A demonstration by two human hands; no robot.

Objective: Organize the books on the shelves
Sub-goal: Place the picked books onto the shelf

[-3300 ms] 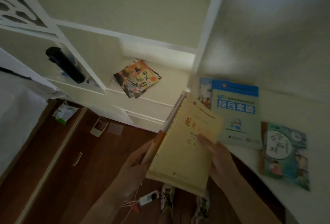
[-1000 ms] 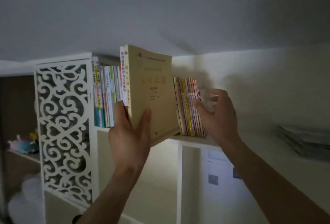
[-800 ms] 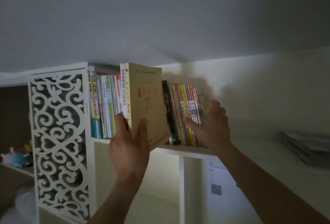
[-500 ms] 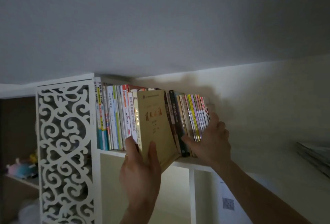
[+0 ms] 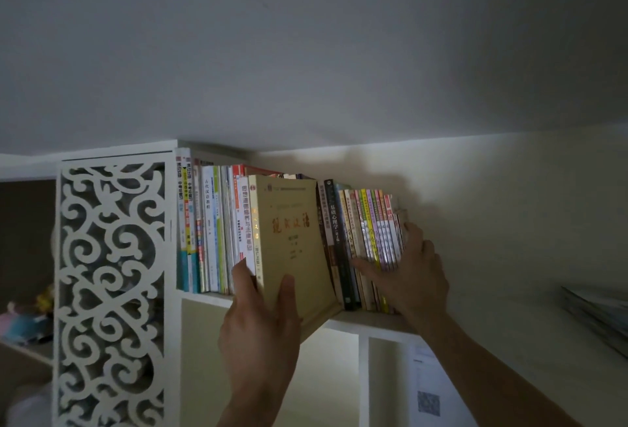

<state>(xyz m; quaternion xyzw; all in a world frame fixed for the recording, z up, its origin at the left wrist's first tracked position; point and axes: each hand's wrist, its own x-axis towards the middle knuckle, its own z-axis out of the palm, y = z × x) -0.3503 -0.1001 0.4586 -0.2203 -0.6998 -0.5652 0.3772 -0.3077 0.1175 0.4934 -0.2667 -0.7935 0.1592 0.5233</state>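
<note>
A tan book (image 5: 292, 239) with red characters on its cover stands partly inside the top shelf (image 5: 367, 319), its lower corner still over the shelf's front edge. My left hand (image 5: 260, 328) grips its bottom, thumb on the cover and fingers on the spine. To its left stands a row of upright books (image 5: 210, 229). To its right a group of thin colourful books (image 5: 370, 239) leans away. My right hand (image 5: 406, 277) holds that group, thumb across the spines and fingers round its far end.
A white carved lattice panel (image 5: 112, 290) closes the shelf unit's left side. The ceiling sits just above the books. A stack of flat papers or books (image 5: 598, 314) lies on a ledge at far right. A sheet with a QR code (image 5: 428, 396) hangs below the shelf.
I lifted the tan book from the low desk up to the top shelf. Over the last second my left hand has slid it deeper into the gap while my right hand holds the thin books aside.
</note>
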